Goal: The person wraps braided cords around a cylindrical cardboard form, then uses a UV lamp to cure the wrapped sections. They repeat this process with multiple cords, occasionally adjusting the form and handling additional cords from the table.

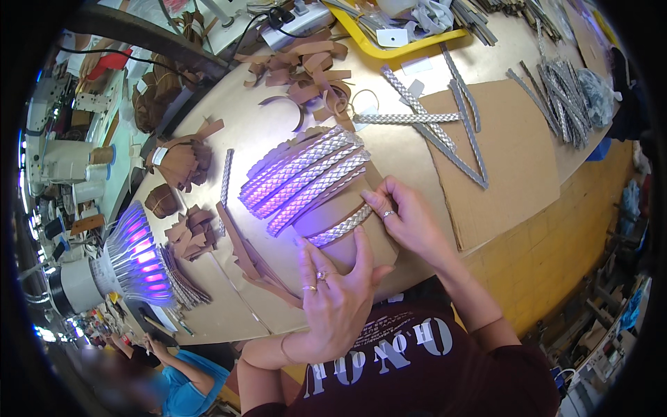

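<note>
A short silver braided strip (342, 230) lies curved across a brown cardboard piece (338, 258) in front of me. At its right end, my right hand (411, 221) pinches the strip between thumb and fingers. My left hand (338, 300) reaches from below with fingers stretched and apart, its fingertips touching the strip's lower edge and left end. Just beyond lies a row of silver braided strips (306, 170) side by side on the card, tinted purple by light on their left part. Brown scalloped edges show behind that row.
Brown strap pieces (306, 73) are heaped at the back, near a yellow tray (375, 48). Loose braided strips (410, 119) cross beside a cardboard sheet (497, 160) on the right. Bundled brown straps (182, 163) and a lit fan of braided strips (142, 257) stand left. A co-worker in blue (191, 382) sits lower left.
</note>
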### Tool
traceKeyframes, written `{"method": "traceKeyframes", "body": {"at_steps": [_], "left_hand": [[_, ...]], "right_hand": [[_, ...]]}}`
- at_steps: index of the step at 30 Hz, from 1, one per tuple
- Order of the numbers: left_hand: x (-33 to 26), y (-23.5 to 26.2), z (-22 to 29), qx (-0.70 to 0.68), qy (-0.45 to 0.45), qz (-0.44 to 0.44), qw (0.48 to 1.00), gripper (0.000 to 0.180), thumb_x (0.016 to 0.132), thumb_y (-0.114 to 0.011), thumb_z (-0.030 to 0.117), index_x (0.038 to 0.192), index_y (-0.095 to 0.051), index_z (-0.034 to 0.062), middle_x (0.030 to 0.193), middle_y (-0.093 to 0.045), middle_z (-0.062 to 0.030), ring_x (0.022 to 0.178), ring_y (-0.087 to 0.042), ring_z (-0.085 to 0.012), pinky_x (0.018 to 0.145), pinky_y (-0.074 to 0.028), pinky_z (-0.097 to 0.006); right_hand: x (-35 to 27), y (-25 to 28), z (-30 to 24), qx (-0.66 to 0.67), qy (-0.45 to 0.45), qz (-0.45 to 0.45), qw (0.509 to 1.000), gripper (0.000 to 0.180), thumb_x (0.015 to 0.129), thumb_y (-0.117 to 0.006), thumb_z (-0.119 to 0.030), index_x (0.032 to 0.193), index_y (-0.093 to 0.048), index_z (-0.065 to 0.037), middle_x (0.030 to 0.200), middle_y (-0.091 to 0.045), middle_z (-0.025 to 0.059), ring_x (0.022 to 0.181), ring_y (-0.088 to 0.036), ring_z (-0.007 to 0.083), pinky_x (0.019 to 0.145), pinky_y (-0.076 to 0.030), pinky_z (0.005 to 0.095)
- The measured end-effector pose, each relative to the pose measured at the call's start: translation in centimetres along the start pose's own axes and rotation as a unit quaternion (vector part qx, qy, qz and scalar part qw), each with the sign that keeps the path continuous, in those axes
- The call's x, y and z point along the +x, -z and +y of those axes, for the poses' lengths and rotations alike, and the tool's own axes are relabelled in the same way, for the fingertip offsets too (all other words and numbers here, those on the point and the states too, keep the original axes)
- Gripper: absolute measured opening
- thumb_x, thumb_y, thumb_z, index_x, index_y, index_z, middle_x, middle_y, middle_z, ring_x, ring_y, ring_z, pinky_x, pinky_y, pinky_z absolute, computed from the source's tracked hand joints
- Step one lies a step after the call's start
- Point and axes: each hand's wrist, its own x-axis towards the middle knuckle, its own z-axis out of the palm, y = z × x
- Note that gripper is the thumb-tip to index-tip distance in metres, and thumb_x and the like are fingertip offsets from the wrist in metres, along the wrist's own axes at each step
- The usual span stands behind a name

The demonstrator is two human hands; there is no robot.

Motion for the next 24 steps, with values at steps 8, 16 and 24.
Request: {"method": "traceKeyframes", "body": {"at_steps": [8,16,24], "left_hand": [[-0.3,-0.9,0.3,0.000,0.004,0.059,0.998,0.063,0.089,-0.048,0.062,0.132,-0.056,0.0169,0.103,-0.055,-0.0484,0.109,-0.059,-0.0488,0.105,-0.041,-0.043],[-0.8,-1.4,1.0,-0.076,0.071,0.069,0.992,0.063,0.090,-0.048,0.060,0.135,-0.053,0.0155,0.107,-0.050,-0.0524,0.105,-0.063,-0.0463,0.108,-0.037,-0.045],[-5.7,-0.7,-2.2,-0.293,0.088,0.201,0.931,0.055,0.086,-0.068,0.041,0.128,-0.057,0.0085,0.135,-0.048,-0.0311,0.124,-0.053,-0.0380,0.112,-0.019,-0.061]], "right_hand": [[-0.6,-0.9,0.4,-0.041,0.026,0.083,0.995,0.038,0.093,-0.062,-0.038,0.083,-0.058,-0.002,0.062,-0.057,0.0131,0.058,-0.057,0.0282,0.057,-0.043,0.0396],[-1.0,0.0,0.2,0.228,0.011,0.002,0.974,0.029,0.097,-0.059,-0.029,0.094,-0.064,-0.001,0.070,-0.057,0.0004,0.063,-0.051,0.0087,0.058,-0.042,0.0258],[-2.8,3.4,-6.0,0.245,0.098,-0.075,0.962,0.013,0.091,-0.067,-0.012,0.094,-0.064,-0.001,0.074,-0.062,0.0015,0.065,-0.054,0.0065,0.061,-0.043,0.0212]]}}
